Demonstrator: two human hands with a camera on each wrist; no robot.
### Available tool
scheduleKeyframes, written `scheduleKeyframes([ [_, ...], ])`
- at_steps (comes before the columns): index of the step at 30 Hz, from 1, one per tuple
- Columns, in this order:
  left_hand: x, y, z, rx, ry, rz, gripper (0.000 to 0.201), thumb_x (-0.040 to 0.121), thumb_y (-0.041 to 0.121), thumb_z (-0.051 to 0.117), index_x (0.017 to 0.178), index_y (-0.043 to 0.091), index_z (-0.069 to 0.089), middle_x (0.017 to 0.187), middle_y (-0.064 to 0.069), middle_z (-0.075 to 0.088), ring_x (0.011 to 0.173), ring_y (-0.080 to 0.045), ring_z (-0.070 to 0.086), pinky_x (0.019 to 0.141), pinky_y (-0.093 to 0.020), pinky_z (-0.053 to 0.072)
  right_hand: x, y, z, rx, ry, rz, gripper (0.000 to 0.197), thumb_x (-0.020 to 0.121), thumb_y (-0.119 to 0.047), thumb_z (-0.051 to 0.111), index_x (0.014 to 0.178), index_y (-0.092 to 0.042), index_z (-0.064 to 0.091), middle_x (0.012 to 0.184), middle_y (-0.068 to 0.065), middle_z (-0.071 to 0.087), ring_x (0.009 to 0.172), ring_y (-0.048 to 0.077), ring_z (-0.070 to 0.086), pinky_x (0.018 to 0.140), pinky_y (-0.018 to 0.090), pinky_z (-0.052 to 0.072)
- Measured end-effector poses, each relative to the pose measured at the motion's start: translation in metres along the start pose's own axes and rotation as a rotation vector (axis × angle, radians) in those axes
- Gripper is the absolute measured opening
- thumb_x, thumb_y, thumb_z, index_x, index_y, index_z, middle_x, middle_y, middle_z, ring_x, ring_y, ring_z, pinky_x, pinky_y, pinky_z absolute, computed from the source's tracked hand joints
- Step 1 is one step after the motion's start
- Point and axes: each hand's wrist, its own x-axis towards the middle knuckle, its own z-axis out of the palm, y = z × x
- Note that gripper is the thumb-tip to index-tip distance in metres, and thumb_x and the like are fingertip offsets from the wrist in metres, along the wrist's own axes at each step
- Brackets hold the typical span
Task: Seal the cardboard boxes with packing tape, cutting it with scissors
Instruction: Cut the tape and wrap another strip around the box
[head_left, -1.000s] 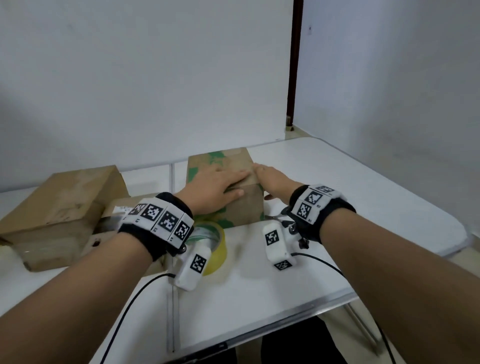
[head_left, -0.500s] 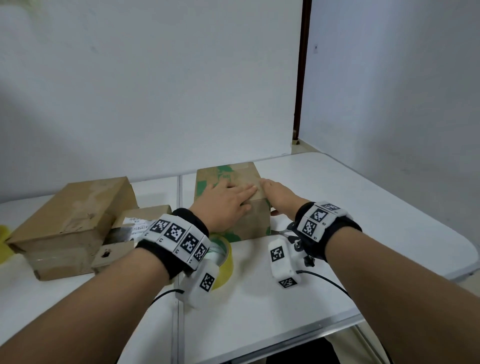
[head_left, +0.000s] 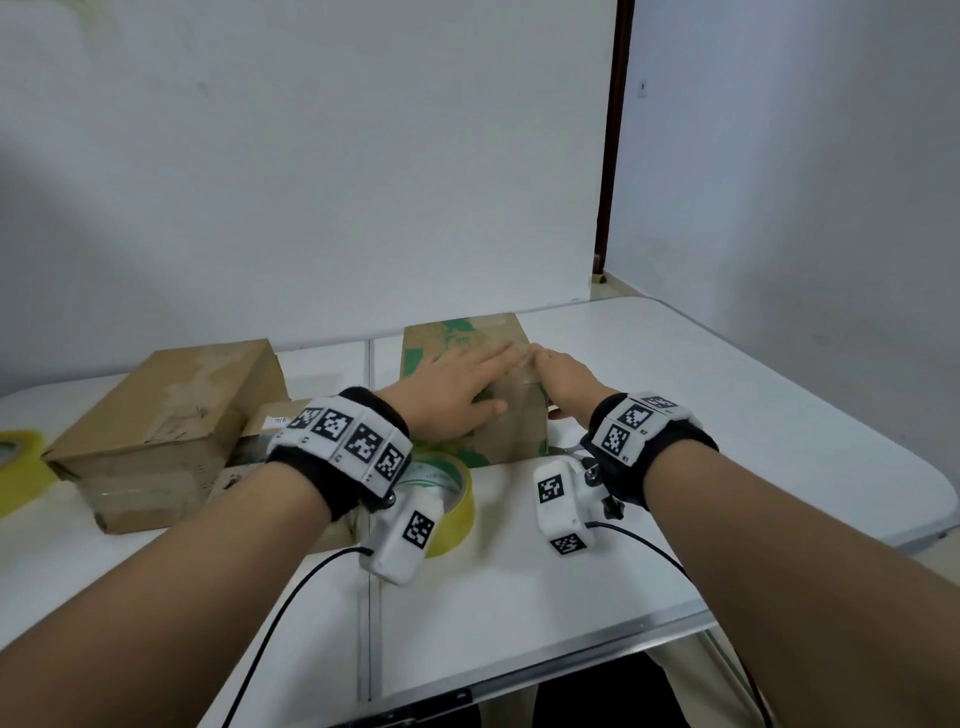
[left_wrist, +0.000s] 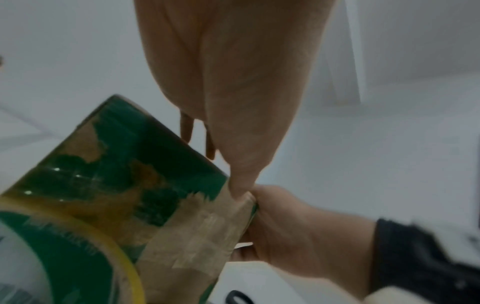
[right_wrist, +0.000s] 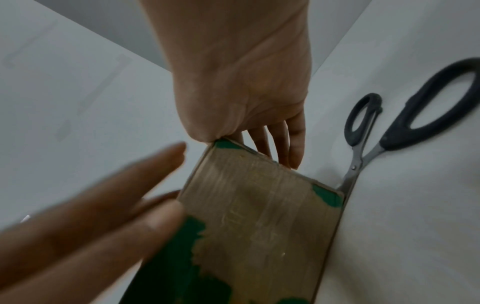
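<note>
White folding worktop, centre seam, set in corner of plain white walls; dark door-frame strip behind. Green-printed cardboard box mid-worktop. Left hand flat on its top, fingers straight. Right hand at right side, fingers extended, pressing. Yellow tape roll near box; scissors lying beside it. Plain cardboard box at left.

Left hand slid further across green-printed box top — fingers now straighter, nearer right hand.
</note>
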Motion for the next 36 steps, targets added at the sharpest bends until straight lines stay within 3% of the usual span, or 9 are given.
scheduleKeyframes([
  [3,-0.02,0.001,-0.017,-0.208,0.293,0.003,0.026,0.098,0.036,0.05,0.109,0.017,0.065,0.104,0.0,0.063,0.091,-0.013,0.058,0.078,-0.026,0.043,0.001,0.002,-0.003,-0.011,0.011,0.017,0.043,0.103,-0.033,0.024,0.122,-0.007,0.052,0.121,0.019,0.058,0.109,0.035,0.057,0.086,0.044,0.055],
  [6,-0.038,0.006,-0.015,-0.137,-0.098,-0.13,0.05,0.096,0.053,0.044,0.078,0.013,0.069,0.068,0.0,0.06,0.056,-0.012,0.05,0.056,-0.022,0.039,0.001,0.004,-0.007,0.04,0.006,0.06,0.054,0.1,-0.049,0.027,0.119,-0.006,0.054,0.118,0.016,0.061,0.105,0.033,0.061,0.086,0.041,0.054],
  [9,-0.047,0.009,0.007,-0.055,-0.414,-0.186,0.056,0.085,0.069,0.05,0.076,0.017,0.069,0.071,0.003,0.064,0.061,-0.014,0.056,0.062,-0.026,0.047,0.001,0.007,-0.006,0.087,0.005,0.056,0.057,0.099,-0.053,0.03,0.121,-0.006,0.054,0.118,0.015,0.061,0.105,0.033,0.062,0.086,0.041,0.054],
  [13,-0.049,0.007,0.008,-0.077,-0.483,-0.154,0.036,0.082,0.053,0.065,0.078,0.017,0.064,0.077,0.003,0.065,0.07,-0.016,0.059,0.066,-0.028,0.049,0.0,0.012,-0.005,0.171,0.064,0.011,0.054,0.101,-0.049,0.029,0.121,-0.007,0.056,0.117,0.013,0.06,0.104,0.03,0.062,0.086,0.04,0.054],
  [19,-0.064,-0.011,-0.04,-0.683,-0.284,-0.148,0.023,0.089,0.023,0.066,0.093,0.001,0.065,0.084,-0.003,0.063,0.079,-0.012,0.058,0.08,-0.026,0.05,-0.007,0.007,-0.022,0.326,0.326,-0.162,0.029,0.1,-0.03,0.041,0.109,-0.014,0.062,0.108,0.006,0.068,0.096,0.02,0.065,0.094,0.039,0.051],
  [23,-0.07,-0.015,-0.061,-1.083,-0.138,-0.061,0.023,0.09,0.015,0.064,0.102,-0.004,0.064,0.098,-0.011,0.066,0.092,-0.02,0.062,0.092,-0.034,0.052,-0.02,-0.013,-0.03,0.44,0.299,-0.259,0.027,0.101,-0.024,0.042,0.109,-0.013,0.065,0.1,0.003,0.069,0.089,0.016,0.063,0.079,0.025,0.051],
  [26,-0.066,-0.008,-0.061,-1.106,-0.087,-0.058,0.019,0.088,0.011,0.064,0.102,-0.002,0.065,0.096,-0.009,0.069,0.088,-0.017,0.065,0.082,-0.026,0.052,-0.031,-0.029,-0.032,0.433,0.07,-0.268,0.039,0.103,-0.037,0.038,0.115,-0.012,0.065,0.109,0.003,0.068,0.094,0.017,0.062,0.086,0.029,0.05],
  [29,-0.059,-0.002,-0.055,-1.085,-0.052,-0.076,0.025,0.089,0.01,0.064,0.106,-0.008,0.063,0.102,-0.016,0.068,0.093,-0.022,0.065,0.089,-0.032,0.053,-0.041,-0.038,-0.035,0.36,-0.083,-0.242,0.053,0.103,-0.047,0.031,0.112,-0.011,0.067,0.113,0.003,0.068,0.104,0.022,0.063,0.096,0.037,0.05],
  [36,-0.052,0.01,-0.05,-1.117,0.04,-0.107,0.01,0.09,0.011,0.064,0.093,0.001,0.066,0.093,-0.008,0.068,0.088,-0.017,0.066,0.086,-0.03,0.055,-0.048,-0.041,-0.042,0.226,-0.108,-0.31,0.04,0.102,-0.039,0.042,0.108,-0.012,0.07,0.109,0.003,0.07,0.107,0.021,0.063,0.097,0.036,0.05],
])
